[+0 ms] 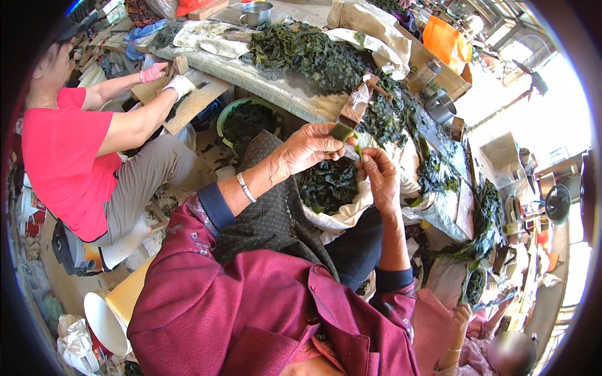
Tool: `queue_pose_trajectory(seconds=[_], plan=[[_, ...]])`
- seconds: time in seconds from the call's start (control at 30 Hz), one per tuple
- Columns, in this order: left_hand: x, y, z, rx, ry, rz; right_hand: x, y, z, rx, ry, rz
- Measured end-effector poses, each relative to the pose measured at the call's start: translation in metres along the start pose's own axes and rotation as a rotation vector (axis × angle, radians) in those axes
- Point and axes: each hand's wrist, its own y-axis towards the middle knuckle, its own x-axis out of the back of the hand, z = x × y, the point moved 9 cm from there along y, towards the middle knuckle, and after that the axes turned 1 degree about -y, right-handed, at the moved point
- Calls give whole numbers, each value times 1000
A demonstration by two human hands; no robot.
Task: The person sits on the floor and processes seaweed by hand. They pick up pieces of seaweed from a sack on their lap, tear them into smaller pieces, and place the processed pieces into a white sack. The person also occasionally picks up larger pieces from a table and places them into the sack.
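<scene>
My left hand (310, 145) grips a folded piece of green kelp (342, 132) between thumb and fingers. Close beside it, my right hand (382, 175) pinches a thin green end that hangs from the same place; whether the two are one piece I cannot tell. Something clear, perhaps plastic film, shows between the hands. Just beyond them, a brown wooden block (353, 108) with a white rag on it juts from the table edge. Below my hands, between my knees, dark kelp (329, 185) fills an open white sack (345, 221).
A heap of kelp (305, 54) covers the long table (282, 89), with metal mugs (256, 13) (440, 106) on it. A green-rimmed basin (222, 129) holds more kelp. At left sits a gloved co-worker (70, 164); another person (463, 329) is at lower right.
</scene>
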Motion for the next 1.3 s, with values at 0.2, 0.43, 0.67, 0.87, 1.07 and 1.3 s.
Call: queue_pose_trajectory(seconds=[0.2, 0.43, 0.67, 0.87, 1.07, 1.3], plan=[[7, -2, 3, -157, 430, -162, -24, -13, 4, -50, 128, 83], [-14, -20, -3, -601, 1222, -194, -32, -12, -29, -316, 508, 115], [6, -25, 16, -524, 1235, -155, -46, -21, -47, -473, 596, 266], [36, -22, 38, -309, 911, -194, -32, -20, -61, -370, 463, 173], [38, -23, 49, -52, 668, -185, -28, -18, -58, -180, 285, 62], [29, -25, 47, -66, 720, -99, -39, -21, -44, -211, 231, 192]])
